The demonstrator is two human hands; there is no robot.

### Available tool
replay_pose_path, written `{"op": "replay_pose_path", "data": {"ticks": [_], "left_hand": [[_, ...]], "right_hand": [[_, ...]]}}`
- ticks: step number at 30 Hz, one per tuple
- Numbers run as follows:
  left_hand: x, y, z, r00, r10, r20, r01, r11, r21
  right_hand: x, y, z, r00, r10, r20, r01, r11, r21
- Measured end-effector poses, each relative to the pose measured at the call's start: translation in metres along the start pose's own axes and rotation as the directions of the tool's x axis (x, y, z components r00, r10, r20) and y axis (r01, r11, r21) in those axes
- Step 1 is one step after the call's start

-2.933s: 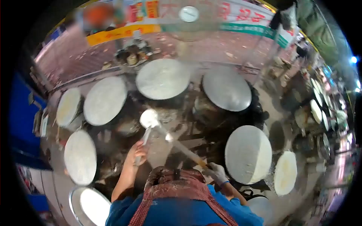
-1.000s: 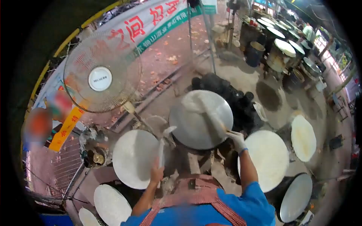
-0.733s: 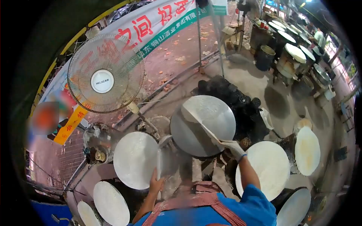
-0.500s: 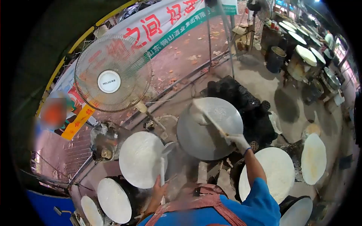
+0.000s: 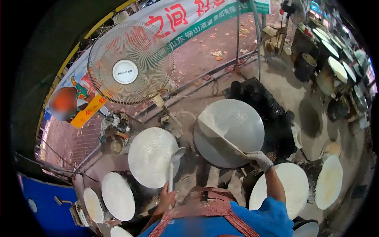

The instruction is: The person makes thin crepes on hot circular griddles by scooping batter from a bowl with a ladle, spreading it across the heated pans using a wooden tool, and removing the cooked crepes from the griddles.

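Observation:
My left hand (image 5: 167, 198) is closed round the pale handle of a metal ladle (image 5: 178, 153). The ladle's bowl overlaps the right edge of a round griddle covered in white batter (image 5: 152, 160). My right hand (image 5: 259, 158), in a light glove, grips a long thin batter spreader (image 5: 225, 139). That spreader slants up and left across a large grey round griddle (image 5: 237, 152). A pale film lies along its far end, where the tip is hard to make out.
A standing fan (image 5: 125, 71) is beyond the griddles on the left. Black coal briquettes (image 5: 258, 94) are stacked behind the grey griddle. More white-covered griddles (image 5: 118, 196) lie to the left, with another large white round (image 5: 294, 189) beside my right forearm.
The spreader lies at a slightly different slant across the grey griddle, with my right hand still on its handle. My left hand keeps the ladle. The whole view has shifted a little.

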State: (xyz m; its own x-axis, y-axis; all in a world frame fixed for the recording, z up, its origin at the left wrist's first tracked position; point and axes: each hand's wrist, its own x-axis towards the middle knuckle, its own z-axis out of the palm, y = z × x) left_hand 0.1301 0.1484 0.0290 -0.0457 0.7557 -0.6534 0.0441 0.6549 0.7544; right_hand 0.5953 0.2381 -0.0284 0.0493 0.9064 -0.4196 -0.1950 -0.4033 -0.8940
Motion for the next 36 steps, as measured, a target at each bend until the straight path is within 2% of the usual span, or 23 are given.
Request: {"op": "replay_pose_path", "data": {"ticks": [2, 3, 4, 5, 7, 9, 11, 12, 14, 16, 17, 18, 19, 21, 23, 25, 27, 28, 31, 32, 35, 36], "left_hand": [[-0.012, 0.009, 0.004, 0.999, 0.048, 0.018, -0.048, 0.999, -0.025], [-0.019, 0.015, 0.003, 0.997, 0.071, 0.028, -0.071, 0.997, -0.025], [-0.022, 0.016, 0.004, 0.999, 0.051, -0.002, -0.051, 0.998, -0.041], [-0.020, 0.010, 0.004, 0.998, 0.055, -0.003, -0.056, 0.997, -0.054], [-0.017, 0.001, -0.003, 0.998, 0.063, -0.014, -0.064, 0.996, -0.068], [-0.020, 0.004, -0.003, 0.998, 0.009, -0.055, -0.010, 1.000, -0.028], [-0.019, -0.001, -0.003, 0.997, 0.013, -0.075, -0.013, 1.000, 0.002], [-0.017, -0.009, -0.008, 0.998, 0.000, -0.069, -0.004, 0.998, -0.064], [-0.018, -0.012, -0.008, 0.997, 0.013, -0.075, -0.018, 0.998, -0.065], [-0.024, -0.013, -0.009, 0.995, 0.008, -0.098, -0.016, 0.996, -0.087], [-0.026, -0.017, -0.010, 0.994, 0.016, -0.109, -0.026, 0.996, -0.089], [-0.029, -0.020, -0.011, 0.993, 0.018, -0.120, -0.029, 0.996, -0.086], [-0.033, -0.018, -0.010, 0.992, 0.014, -0.123, -0.025, 0.996, -0.087], [-0.034, -0.011, -0.006, 0.992, 0.001, -0.123, -0.014, 0.995, -0.099], [-0.034, -0.016, -0.007, 0.991, -0.011, -0.136, 0.004, 0.999, -0.049], [-0.032, -0.024, -0.012, 0.985, -0.051, -0.164, 0.038, 0.996, -0.080], [-0.038, -0.021, -0.009, 0.978, -0.076, -0.196, 0.050, 0.990, -0.132], [-0.042, -0.020, -0.009, 0.974, -0.090, -0.209, 0.063, 0.989, -0.134], [-0.049, -0.022, -0.013, 0.976, -0.104, -0.193, 0.082, 0.990, -0.115], [-0.050, -0.024, -0.017, 0.978, -0.102, -0.181, 0.084, 0.991, -0.105], [-0.051, -0.034, -0.034, 0.973, -0.098, -0.208, 0.064, 0.984, -0.166], [-0.056, -0.027, -0.036, 0.975, -0.098, -0.198, 0.075, 0.990, -0.121]], "right_hand": [[0.000, -0.027, -0.006, 0.995, 0.075, -0.065, -0.077, 0.997, -0.021], [-0.003, -0.066, -0.001, 0.986, 0.111, -0.121, -0.116, 0.993, -0.036], [0.023, -0.055, -0.015, 0.974, 0.153, -0.165, -0.152, 0.988, 0.020], [0.032, -0.068, -0.007, 0.980, 0.042, -0.196, -0.044, 0.999, -0.009], [0.049, -0.059, -0.007, 0.984, 0.171, -0.041, -0.176, 0.957, -0.229], [0.044, -0.016, -0.013, 0.975, 0.201, 0.093, -0.189, 0.974, -0.124], [0.006, -0.028, -0.006, 0.978, 0.155, 0.139, -0.147, 0.987, -0.071], [0.003, -0.023, -0.017, 0.969, 0.157, 0.191, -0.139, 0.985, -0.106], [0.004, -0.051, -0.027, 0.931, 0.319, 0.178, -0.290, 0.942, -0.170], [0.042, -0.063, -0.016, 0.996, 0.051, 0.067, -0.046, 0.996, -0.080], [0.061, -0.070, -0.010, 0.996, -0.085, 0.009, 0.085, 0.995, -0.060], [0.087, -0.063, -0.013, 0.996, -0.057, 0.074, 0.065, 0.992, -0.112], [0.094, -0.068, -0.012, 0.988, 0.136, 0.067, -0.111, 0.949, -0.295], [0.090, -0.048, -0.016, 0.960, 0.239, 0.150, -0.178, 0.925, -0.335], [0.051, -0.024, -0.029, 0.962, 0.178, 0.205, -0.141, 0.973, -0.182], [0.027, -0.021, -0.044, 0.952, 0.178, 0.251, -0.144, 0.978, -0.149], [0.023, -0.037, -0.055, 0.940, 0.224, 0.259, -0.172, 0.963, -0.208], [0.026, -0.051, -0.035, 0.969, 0.132, 0.207, -0.101, 0.983, -0.154], [0.083, -0.072, 0.001, 0.988, 0.122, 0.095, -0.104, 0.980, -0.168], [0.085, -0.090, 0.014, 0.987, 0.144, 0.077, -0.110, 0.934, -0.341], [0.093, -0.058, 0.008, 0.949, 0.265, 0.172, -0.112, 0.791, -0.602], [0.061, -0.055, 0.001, 0.965, 0.227, 0.133, -0.134, 0.859, -0.493]]}}
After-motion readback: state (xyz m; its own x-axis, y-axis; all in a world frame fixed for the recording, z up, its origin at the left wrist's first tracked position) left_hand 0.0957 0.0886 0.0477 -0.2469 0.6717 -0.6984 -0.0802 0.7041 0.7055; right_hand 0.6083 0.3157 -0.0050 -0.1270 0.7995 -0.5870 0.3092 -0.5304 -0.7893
